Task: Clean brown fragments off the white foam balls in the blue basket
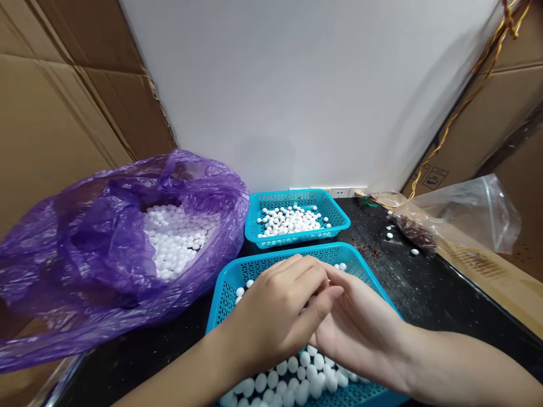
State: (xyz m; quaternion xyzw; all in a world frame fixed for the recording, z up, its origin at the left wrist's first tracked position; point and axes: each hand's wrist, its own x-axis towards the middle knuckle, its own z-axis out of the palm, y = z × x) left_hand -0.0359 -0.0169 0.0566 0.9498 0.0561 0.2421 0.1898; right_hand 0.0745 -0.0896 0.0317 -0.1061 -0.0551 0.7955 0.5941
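While your left hand [280, 299] is arching over your right hand [356, 319] above the near blue basket [370, 270], your fingers are bending narrowly together; you cannot tell whether they are holding anything. White balls [292, 366] are lying in that basket, beneath your hands. Behind it, another blue basket [271, 243] is holding more, and left on the black desk [441, 305], a purple bag [114, 254] is containing others.

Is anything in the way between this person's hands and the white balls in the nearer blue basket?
Nothing visible: the left hand and right hand meet over the open nearer basket, with white balls showing below. What lies directly behind the hands is hidden.
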